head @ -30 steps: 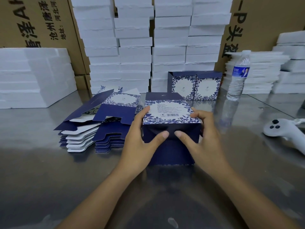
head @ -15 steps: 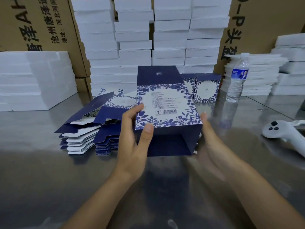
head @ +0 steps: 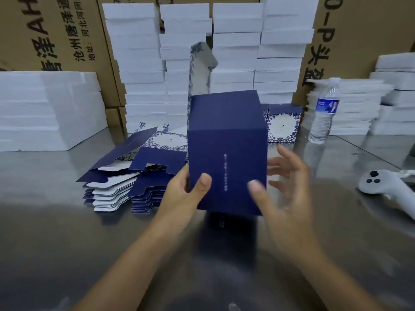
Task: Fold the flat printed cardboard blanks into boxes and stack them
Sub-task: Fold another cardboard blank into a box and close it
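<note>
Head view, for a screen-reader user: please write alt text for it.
A person's left hand grips a dark blue folded box, upright over a steel table with its top flap raised; the blurred right hand, fingers spread, is at its right side. Flat printed blanks lie stacked to the left.

We see one view only: wide-angle head-worn camera, above near edge of table [head: 56, 239], facing forward and down across it. Close range: box [head: 226, 153] over table's near half fills centre. Foam stacks [head: 139, 63] at table's far edge reach frame top.
</note>
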Action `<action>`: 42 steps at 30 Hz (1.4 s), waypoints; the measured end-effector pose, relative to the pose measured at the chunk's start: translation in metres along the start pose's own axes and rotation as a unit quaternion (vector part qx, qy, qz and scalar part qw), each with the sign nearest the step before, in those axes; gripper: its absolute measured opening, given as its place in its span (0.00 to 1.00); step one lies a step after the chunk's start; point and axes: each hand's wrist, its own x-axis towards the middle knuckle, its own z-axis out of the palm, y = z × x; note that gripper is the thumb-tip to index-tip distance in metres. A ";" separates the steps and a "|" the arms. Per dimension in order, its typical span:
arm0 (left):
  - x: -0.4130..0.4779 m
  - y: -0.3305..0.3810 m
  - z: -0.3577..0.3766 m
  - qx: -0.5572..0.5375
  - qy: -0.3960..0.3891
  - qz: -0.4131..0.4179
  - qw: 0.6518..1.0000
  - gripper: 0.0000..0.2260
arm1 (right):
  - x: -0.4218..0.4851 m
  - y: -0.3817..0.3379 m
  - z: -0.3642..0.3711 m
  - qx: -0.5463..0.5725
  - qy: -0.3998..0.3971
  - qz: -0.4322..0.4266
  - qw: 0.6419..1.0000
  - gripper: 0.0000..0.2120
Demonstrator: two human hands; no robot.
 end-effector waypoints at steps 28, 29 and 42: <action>-0.014 0.028 0.012 0.105 0.051 0.189 0.975 0.44 | 0.007 -0.027 -0.008 -0.300 -0.040 -0.351 0.886 0.21; -0.016 0.030 0.015 0.114 0.036 0.203 0.972 0.44 | 0.006 -0.029 -0.006 -0.305 -0.041 -0.358 0.881 0.21; -0.017 0.023 0.038 0.163 0.108 0.422 0.885 0.07 | 0.006 -0.075 -0.012 -0.391 -0.155 -0.292 0.859 0.08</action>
